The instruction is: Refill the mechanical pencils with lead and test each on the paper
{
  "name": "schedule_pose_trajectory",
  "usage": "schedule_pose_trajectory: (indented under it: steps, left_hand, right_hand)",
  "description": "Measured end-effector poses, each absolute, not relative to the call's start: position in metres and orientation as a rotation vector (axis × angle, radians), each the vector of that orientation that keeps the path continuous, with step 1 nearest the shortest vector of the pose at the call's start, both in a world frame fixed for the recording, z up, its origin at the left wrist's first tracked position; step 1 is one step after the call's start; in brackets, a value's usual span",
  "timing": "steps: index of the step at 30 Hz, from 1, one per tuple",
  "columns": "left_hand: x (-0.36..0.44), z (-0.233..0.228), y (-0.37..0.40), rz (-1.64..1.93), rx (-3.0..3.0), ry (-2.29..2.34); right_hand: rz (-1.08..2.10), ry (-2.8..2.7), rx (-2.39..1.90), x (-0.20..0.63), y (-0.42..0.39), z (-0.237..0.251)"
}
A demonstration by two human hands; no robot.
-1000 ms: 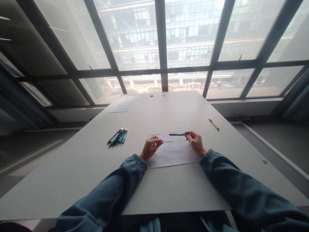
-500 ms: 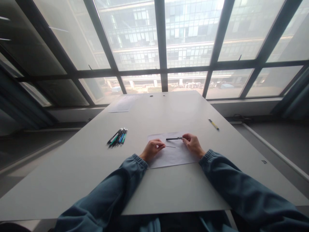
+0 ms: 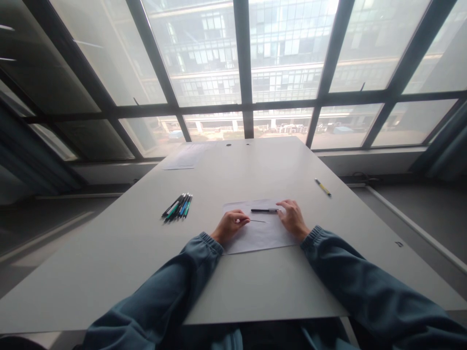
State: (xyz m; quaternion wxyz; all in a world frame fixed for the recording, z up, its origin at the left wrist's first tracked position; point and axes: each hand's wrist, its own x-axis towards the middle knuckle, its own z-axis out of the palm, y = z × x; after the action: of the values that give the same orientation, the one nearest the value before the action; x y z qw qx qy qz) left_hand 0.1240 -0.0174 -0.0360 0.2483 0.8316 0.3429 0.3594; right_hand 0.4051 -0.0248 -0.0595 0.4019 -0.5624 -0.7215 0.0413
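Observation:
A white sheet of paper (image 3: 262,240) lies in front of me. Pinched between the fingertips of my left hand (image 3: 231,226) is a thin dark pen refill (image 3: 258,221), pointing right over the sheet with a pale tip. A black pen (image 3: 264,210) rests on the paper just beyond it, its clip end toward the right. Beside that clip end is my right hand (image 3: 292,218), thumb and fingers apart; it holds nothing, though I cannot tell whether a fingertip touches the pen.
Several black, blue and green pens (image 3: 178,208) lie bunched on the white table (image 3: 146,277) at left. A yellow pen (image 3: 323,187) is near the right edge. Another printed sheet (image 3: 185,156) and a small dark round object (image 3: 228,145) lie toward the windows.
My right hand has let go of the black pen, its fingers spreading and drawing back slightly to the right. The left hand and the refill stay in place.

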Motion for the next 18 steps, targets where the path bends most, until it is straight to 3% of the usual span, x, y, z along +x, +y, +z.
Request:
schedule_pose_trajectory:
  steps: [8, 18]
  left_hand:
    - [0.125, -0.030, -0.016, 1.024, 2.306, 0.961]
    - [0.125, -0.030, -0.017, 1.071, 2.290, 0.913]
  right_hand:
    - [0.267, -2.056, -1.053, 0.389, -0.043, -0.036]
    - [0.292, -2.135, -1.049, 0.387, -0.048, -0.031]
